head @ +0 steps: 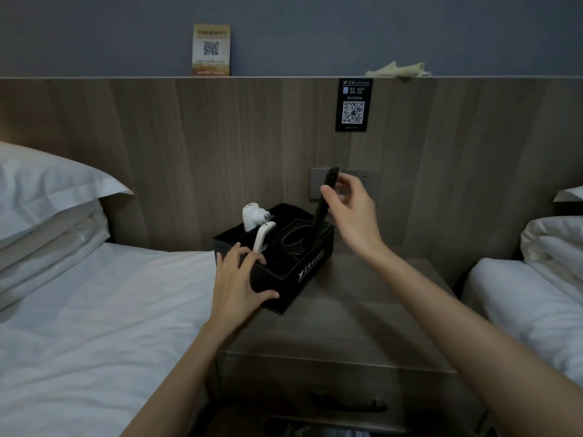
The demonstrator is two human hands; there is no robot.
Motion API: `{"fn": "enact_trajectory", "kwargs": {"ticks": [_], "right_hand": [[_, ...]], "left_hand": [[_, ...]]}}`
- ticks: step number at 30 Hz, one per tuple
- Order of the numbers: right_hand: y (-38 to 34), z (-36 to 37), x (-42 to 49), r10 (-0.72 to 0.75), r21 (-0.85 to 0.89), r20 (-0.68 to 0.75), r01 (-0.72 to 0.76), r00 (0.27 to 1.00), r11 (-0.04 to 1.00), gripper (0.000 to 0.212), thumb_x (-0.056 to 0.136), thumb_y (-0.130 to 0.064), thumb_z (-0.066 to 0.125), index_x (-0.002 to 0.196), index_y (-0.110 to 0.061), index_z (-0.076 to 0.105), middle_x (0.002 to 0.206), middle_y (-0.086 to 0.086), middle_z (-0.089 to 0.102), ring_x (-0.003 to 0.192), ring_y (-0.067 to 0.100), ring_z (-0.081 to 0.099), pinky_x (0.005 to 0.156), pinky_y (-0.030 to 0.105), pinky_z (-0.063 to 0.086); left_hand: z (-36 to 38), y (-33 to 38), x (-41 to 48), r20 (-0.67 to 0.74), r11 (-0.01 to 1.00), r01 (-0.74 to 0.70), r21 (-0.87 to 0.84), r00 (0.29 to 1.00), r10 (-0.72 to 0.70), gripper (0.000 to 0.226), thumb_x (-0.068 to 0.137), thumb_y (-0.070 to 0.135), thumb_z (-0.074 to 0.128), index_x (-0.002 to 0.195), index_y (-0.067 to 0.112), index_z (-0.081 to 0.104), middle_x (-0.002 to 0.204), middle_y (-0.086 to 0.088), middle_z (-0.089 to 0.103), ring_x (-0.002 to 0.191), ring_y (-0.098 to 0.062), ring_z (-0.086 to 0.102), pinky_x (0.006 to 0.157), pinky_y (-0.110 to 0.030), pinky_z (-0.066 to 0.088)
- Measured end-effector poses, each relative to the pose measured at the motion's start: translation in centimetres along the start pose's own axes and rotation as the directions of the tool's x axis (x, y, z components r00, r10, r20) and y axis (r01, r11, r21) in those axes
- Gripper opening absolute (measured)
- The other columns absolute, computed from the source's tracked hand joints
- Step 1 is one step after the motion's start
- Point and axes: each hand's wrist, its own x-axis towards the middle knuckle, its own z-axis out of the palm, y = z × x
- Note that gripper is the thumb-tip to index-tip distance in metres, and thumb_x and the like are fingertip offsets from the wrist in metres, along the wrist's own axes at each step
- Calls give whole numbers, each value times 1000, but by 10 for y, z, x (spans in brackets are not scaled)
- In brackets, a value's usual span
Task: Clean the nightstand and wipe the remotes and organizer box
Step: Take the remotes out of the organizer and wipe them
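Nearest, the left hand (239,279) grips the near corner of the black organizer box (284,272) on the nightstand surface (347,310). Beyond, the right hand (353,209) pinches a black remote (325,203) — upright, lower end inside the box, white remote (263,236) alongside.

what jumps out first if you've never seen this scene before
The eye goes first to the right hand, which pinches a black remote standing nearly upright with its lower end in the black organizer box on the nightstand. The left hand grips the box's near corner, beside a white remote leaning in it. Higher up, a crumpled pale cloth lies on the headboard ledge, right of a WiFi card.
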Motion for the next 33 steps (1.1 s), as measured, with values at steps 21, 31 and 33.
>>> {"fn": "enact_trajectory", "kwargs": {"ticks": [21, 31, 33], "right_hand": [[-24, -90, -15, -74, -166, 19, 76, 997, 983, 33, 82, -34, 74, 106, -15, 62, 108, 3, 61, 88, 4, 63, 81, 38, 58], [-30, -112, 65, -210, -371, -41, 180, 977, 911, 20, 95, -30, 57, 112, -20, 64, 110, -4, 59, 101, 11, 57, 89, 27, 47], [-29, -117, 99, -234, -459, -64, 179, 970, 870, 22, 94, -25, 57, 114, -20, 63, 114, -2, 59, 103, 14, 58, 92, 31, 47]], "left_hand": [[-11, 166, 41, 172, 745, 22, -667, 977, 125, 54, 89, 20, 68, 136, 29, 43, 116, 2, 64, 104, -4, 64, 92, -30, 54], [-9, 164, 108, 181, 661, 102, -743, 982, 51, 46, 88, 0, 65, 124, 24, 52, 106, 3, 70, 95, -3, 68, 81, -16, 52], [-15, 165, 129, 188, 607, 129, -784, 982, 34, 44, 88, -2, 63, 116, 31, 53, 98, -2, 71, 83, -3, 70, 76, -18, 56]]}}
